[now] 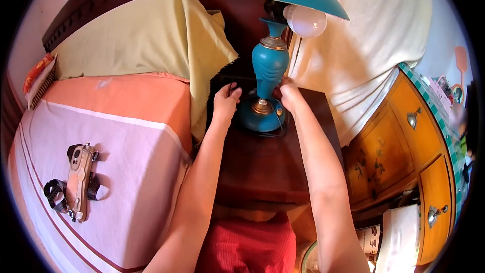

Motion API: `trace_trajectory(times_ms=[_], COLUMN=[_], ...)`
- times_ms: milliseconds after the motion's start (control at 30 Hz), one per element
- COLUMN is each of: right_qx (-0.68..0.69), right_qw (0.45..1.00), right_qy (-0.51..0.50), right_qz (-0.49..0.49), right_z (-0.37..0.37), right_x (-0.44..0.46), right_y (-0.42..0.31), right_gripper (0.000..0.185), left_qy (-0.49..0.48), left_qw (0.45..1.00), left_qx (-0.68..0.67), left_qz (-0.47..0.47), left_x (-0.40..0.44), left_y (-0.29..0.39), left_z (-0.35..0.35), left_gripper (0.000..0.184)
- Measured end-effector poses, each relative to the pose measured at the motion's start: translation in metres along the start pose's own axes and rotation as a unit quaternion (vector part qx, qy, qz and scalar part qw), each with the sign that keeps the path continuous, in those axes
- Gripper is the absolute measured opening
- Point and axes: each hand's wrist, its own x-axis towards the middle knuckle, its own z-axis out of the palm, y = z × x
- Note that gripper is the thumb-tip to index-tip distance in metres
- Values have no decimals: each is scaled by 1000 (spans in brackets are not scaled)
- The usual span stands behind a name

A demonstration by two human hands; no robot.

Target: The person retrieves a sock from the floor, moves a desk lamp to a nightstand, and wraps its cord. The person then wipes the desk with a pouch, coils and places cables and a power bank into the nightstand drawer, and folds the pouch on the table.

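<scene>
Well to the left of the lamp (271,65), a phone in a case (78,182) lies on the bed (136,167), and nearer to the lamp a yellow-green cloth (136,35) drapes down the bed's edge. Just left of the lamp's stem, the left hand (225,100) has thumb and fingers together, seemingly pinching a thin dark strand (232,89); whether that belongs to the lamp's cord I cannot tell. The lamp itself stands upright on the dark nightstand (260,172), between the two hands, with the cord (277,135) looped loosely at the front and right of its base. Right of the stem, the right hand (289,95) reaches close in, its fingertips partly hidden behind the lamp, so its grip cannot be told. Good handling here would mean gathering any slack in easy turns, never tugging sharply, keeping the forearms clear of the base, and minding the exposed bulb (307,21) above. Further right of the lamp come a pale curtain (348,35) and a wooden cabinet (394,136).
</scene>
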Motion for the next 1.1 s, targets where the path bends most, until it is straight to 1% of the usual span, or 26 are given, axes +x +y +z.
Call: trace_trajectory(times_ms=[33, 67, 133, 167, 200, 267, 300, 333, 367, 400, 433, 467, 600, 667, 700, 733, 800, 833, 867, 933, 967, 1000, 1067, 1100], right_qx=[-12, -28, -92, -137, -131, -213, -214, -249, -284, -284, -241, -196, -199, -145, -135, -125, -88, -113, -96, -61, -33, -22, -13, -5], right_qw=[994, 995, 984, 974, 978, 961, 961, 956, 950, 950, 961, 972, 976, 986, 988, 990, 996, 993, 994, 996, 997, 998, 998, 998], right_qy=[99, 69, 114, 135, 128, 142, 143, 131, 118, 117, 117, 117, 83, 75, 76, 61, -10, -36, -54, -68, -62, -56, -43, -31], right_qz=[-36, -60, -101, -118, -103, -102, -100, -81, -62, -61, -63, -64, -37, -20, -19, -20, -24, -26, -11, -6, -15, -27, -47, -46], right_z=[1, -15, -35, -44, -49, -61, -69, -77, -83, -85, -86, -87, -90, -78, -67, -57, -49, -41, -35, -22, -14, -7, 6, 14], right_x=[-2, 6, 9, 4, -7, -29, -40, -52, -65, -79, -94, -108, -153, -175, -186, -196, -207, -213, -217, -220, -219, -216, -211, -207], right_y=[-4, -1, 0, -1, -7, -14, -16, -19, -21, -23, -25, -25, -22, -23, -26, -29, -25, -29, -29, -28, -26, -24, -15, -11], right_gripper=[21, 27, 30, 34, 35, 38, 38, 38, 38, 38, 37, 38, 39, 38, 36, 35, 35, 35, 36, 35, 32, 25, 18, 16], left_qy=[-5, -5, -92, -110, -110, -131, -163, -177, -137, -95, -49, -10, 0, 3, -1, -5, -22, -36, -36, -22, -1, 0, 86, 89], left_qw=[999, 999, 988, 984, 984, 975, 972, 976, 985, 991, 995, 995, 991, 991, 994, 996, 995, 993, 993, 995, 994, 994, 983, 984], left_qx=[44, 45, 107, 119, 119, 137, 122, 81, 34, -12, -56, -76, -109, -114, -100, -86, -101, -115, -115, -73, -71, -71, -118, -110], left_qz=[2, 0, -62, -71, -73, -117, -118, -101, -98, -94, -71, -64, -71, -69, -49, -29, -11, 6, 4, 59, 86, 85, 108, 111], left_x=[-6, -12, -32, -44, -54, -68, -67, -60, -52, -45, -36, -28, -12, -11, -12, -12, -18, -24, -31, -52, -64, -79, -113, -130], left_y=[-1, -3, 1, 5, 11, 19, 23, 19, 16, 15, 12, 9, 0, -3, -3, -2, -2, -2, -3, 3, 6, 9, 17, 20], left_z=[-3, -7, -15, -17, -18, -17, -20, -23, -22, -21, -20, -16, -3, 0, 1, 3, 6, 6, 4, -1, -3, -6, -12, -15], left_gripper=[42, 42, 52, 48, 48, 42, 37, 30, 25, 20, 15, 14, 13, 13, 12, 12, 12, 13, 13, 17, 19, 19, 15, 19])
